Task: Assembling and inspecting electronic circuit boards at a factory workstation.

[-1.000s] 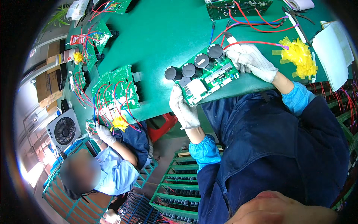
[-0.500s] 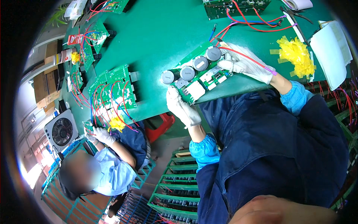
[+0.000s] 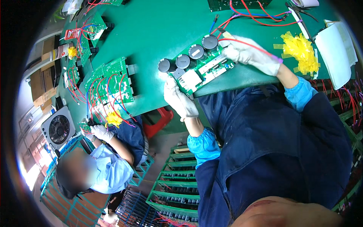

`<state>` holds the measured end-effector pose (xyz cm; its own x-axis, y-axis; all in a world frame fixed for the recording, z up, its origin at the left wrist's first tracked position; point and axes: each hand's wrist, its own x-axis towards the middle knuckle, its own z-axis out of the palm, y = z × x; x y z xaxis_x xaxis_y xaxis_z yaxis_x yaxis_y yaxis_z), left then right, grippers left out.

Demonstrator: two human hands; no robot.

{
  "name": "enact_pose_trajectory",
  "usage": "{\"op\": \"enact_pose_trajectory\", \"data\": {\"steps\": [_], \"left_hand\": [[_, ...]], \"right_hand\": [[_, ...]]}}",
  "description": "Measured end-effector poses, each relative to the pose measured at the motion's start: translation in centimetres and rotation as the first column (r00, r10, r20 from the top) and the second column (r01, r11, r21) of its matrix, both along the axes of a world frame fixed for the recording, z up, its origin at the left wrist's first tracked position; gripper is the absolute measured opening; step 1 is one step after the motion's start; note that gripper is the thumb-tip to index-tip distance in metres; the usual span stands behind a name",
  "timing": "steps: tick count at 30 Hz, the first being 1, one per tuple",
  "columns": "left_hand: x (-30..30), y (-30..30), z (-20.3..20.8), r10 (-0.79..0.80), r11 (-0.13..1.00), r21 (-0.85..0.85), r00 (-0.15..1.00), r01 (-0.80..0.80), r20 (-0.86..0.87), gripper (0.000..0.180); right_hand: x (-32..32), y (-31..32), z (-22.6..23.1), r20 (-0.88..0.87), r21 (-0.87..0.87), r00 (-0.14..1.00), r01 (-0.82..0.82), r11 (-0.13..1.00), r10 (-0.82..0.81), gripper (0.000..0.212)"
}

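Between my two white-gloved hands is a green circuit board (image 3: 204, 78), tilted near the table's front edge. A row of several round black capacitors (image 3: 183, 61) stands along its far side, with pale components nearer me. My left hand (image 3: 179, 99) is closed on the board's near left corner. At the right end my right hand (image 3: 251, 56) grips the board, its fingertips partly hidden. Red and blue wires (image 3: 247, 44) trail from the board's right end, one red wire lying across the back of my right hand.
A heap of yellow tape pieces (image 3: 298, 52) lies to the right, beside white sheets (image 3: 335, 53) and pliers (image 3: 305, 14). More wired boards (image 3: 113, 77) rest at the left of the green table (image 3: 151, 30). There a co-worker's gloved hands (image 3: 101, 132) hold a small board. Green racks (image 3: 177, 178) stand below.
The board has tilted so its capacitors and components face me more. Both hands still hold it. The whole view has shifted slightly.
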<state>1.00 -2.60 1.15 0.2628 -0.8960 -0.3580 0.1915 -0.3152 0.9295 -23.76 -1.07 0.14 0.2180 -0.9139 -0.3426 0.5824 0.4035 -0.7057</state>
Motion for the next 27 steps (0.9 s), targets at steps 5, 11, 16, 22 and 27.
{"op": "enact_pose_trajectory", "data": {"steps": [5,11,16,22,27], "left_hand": [[-0.5,-0.1,0.8,0.115,0.992,0.054,0.992,-0.118,0.047,0.031],[0.2,-0.2,-0.3,-0.019,0.999,0.038,0.995,0.015,0.094,0.030],[0.6,0.1,-0.5,0.006,0.999,0.039,0.988,-0.012,0.154,0.030],[-0.1,-0.4,-0.2,0.008,0.999,0.046,0.985,-0.016,0.170,0.030],[-0.2,-0.3,-0.2,0.026,0.999,0.027,0.986,-0.031,0.162,0.031]], "right_hand": [[-5.4,1.6,2.6,-0.760,-0.006,0.644,-0.138,0.990,0.085,0.042],[-10.0,4.3,7.9,-0.902,-0.127,0.373,0.250,0.960,-0.216,0.040],[-4.6,1.8,8.2,-0.832,-0.525,0.133,-0.500,0.689,-0.538,0.028],[-2.0,1.8,6.8,-0.713,-0.194,-0.280,-0.802,0.565,-0.642,0.026],[-1.8,1.0,7.6,-0.627,-0.168,-0.277,-0.865,0.474,-0.728,0.022]]}}
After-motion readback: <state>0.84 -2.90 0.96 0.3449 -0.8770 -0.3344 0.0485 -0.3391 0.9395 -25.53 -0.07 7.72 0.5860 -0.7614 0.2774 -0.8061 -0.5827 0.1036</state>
